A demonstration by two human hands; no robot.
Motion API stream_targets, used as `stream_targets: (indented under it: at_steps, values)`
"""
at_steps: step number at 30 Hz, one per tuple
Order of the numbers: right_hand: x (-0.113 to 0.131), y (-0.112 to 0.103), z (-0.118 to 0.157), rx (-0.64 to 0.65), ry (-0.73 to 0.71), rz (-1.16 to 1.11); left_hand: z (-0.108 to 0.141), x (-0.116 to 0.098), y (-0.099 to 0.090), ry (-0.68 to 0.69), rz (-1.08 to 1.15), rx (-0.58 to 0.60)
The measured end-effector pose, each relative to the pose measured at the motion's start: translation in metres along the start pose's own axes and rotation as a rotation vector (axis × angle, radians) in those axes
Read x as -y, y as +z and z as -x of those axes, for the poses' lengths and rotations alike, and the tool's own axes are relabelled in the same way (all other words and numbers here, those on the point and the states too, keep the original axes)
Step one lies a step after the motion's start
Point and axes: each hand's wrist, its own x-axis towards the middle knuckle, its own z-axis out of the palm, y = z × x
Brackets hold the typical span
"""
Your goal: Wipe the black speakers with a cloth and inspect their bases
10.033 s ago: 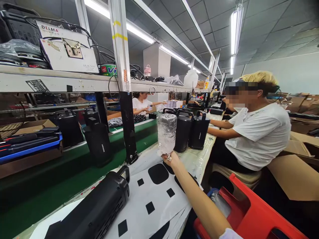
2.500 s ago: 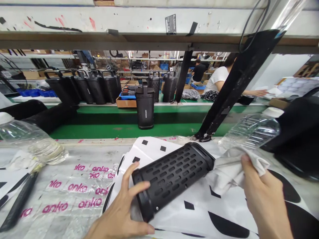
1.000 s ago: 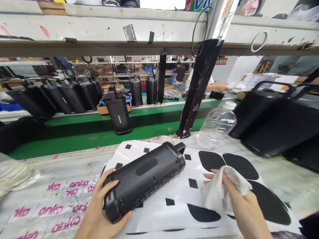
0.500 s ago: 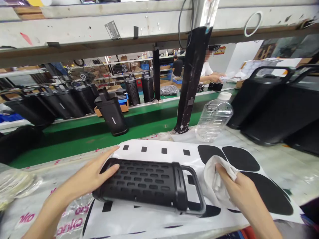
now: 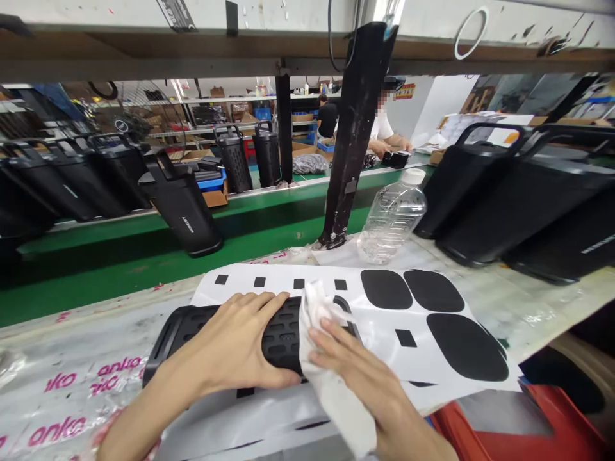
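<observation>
A black casing [image 5: 177, 320] with a slotted grille and a loop handle lies on its side on a white sheet [image 5: 379, 326] with black patches. My left hand [image 5: 240, 346] grips it across the middle, thumb on the near side and fingers over the far side. In my right hand [image 5: 360, 371] is a white cloth [image 5: 341, 406], pressed against the handle end. The cloth and my right hand hide most of the handle.
A clear plastic bottle [image 5: 394, 218] stands behind the sheet, beside a black post [image 5: 348, 141]. Several black casings [image 5: 519, 198] stand at the right. One more casing [image 5: 185, 211] stands on the green belt [image 5: 259, 237]. A co-worker [image 5: 384, 131] sits across it.
My left hand has moved from the casing's left end to its middle. My right hand has brought the cloth leftward onto the handle end. The casing has rolled or turned slightly, and the view has shifted.
</observation>
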Motion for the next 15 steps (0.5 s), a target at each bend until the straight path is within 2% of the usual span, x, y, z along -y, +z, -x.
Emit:
stream_targets:
  at_steps: [3, 5, 7, 9, 10, 11, 13, 15]
  values:
    - [-0.007, -0.003, -0.016, -0.046, 0.134, -0.004, 0.002, 0.0, 0.001, 0.007, -0.004, 0.005]
    - [-0.006, -0.003, -0.018, -0.062, 0.161, -0.01, 0.002, -0.001, 0.0, 0.003, 0.012, 0.023]
    - [-0.002, -0.006, -0.003, -0.04, 0.133, -0.062, 0.001, -0.001, -0.001, -0.004, 0.03, 0.028]
    - [0.0, -0.012, 0.022, -0.015, 0.187, -0.187, 0.001, 0.0, -0.001, -0.008, 0.036, 0.025]
    - [-0.001, -0.017, 0.035, -0.036, 0.297, -0.254, 0.001, 0.001, -0.001, -0.013, 0.037, 0.027]
    - [-0.003, -0.023, 0.047, -0.103, 0.467, -0.294, 0.001, 0.002, -0.001, -0.02, 0.036, 0.031]
    - [-0.006, -0.036, 0.061, -0.324, 0.862, -0.279, 0.001, 0.003, 0.0, -0.031, 0.039, 0.042]
    - [-0.007, -0.047, 0.059, -0.579, 1.124, -0.168, 0.002, 0.004, 0.001, -0.035, 0.044, 0.044]
